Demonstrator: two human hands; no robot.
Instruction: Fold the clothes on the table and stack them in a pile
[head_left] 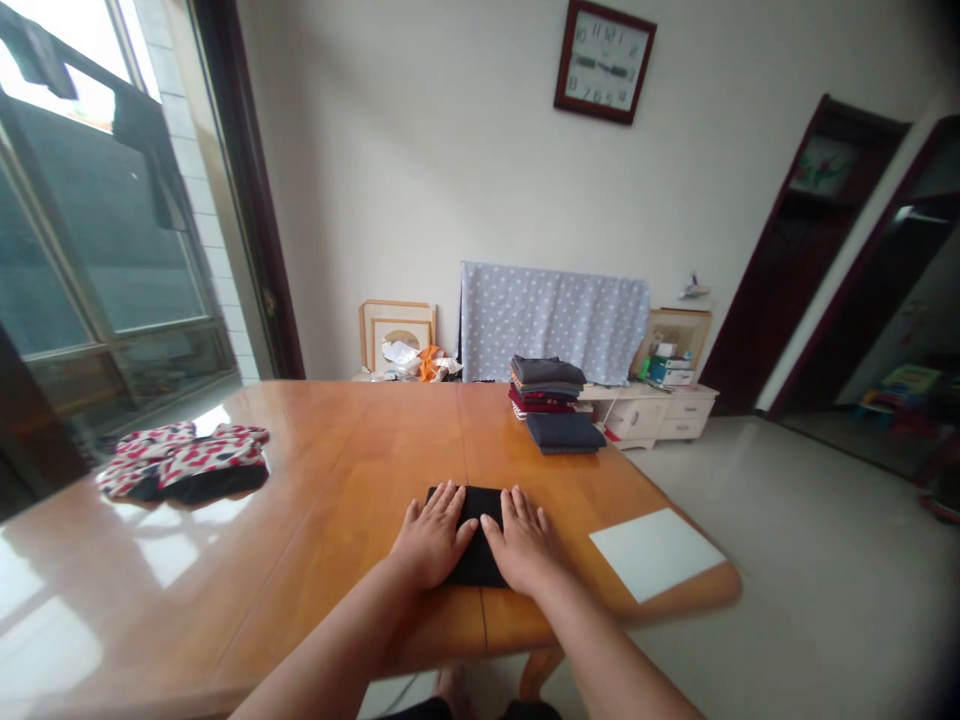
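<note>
left hand (435, 542) and right hand (523, 542) flat on folded black rectangular cloth (478, 562), fingers slightly spread, gripping nothing, grey-and-maroon folded-fabric stack (547, 373) at one o'clock

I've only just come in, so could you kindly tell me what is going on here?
A person's left hand and right hand lie flat on a black cloth, one on each half, on the table. Farther back stands a stack of clothes; a patterned bundle lies to the left, and a white sheet to the right.
</note>
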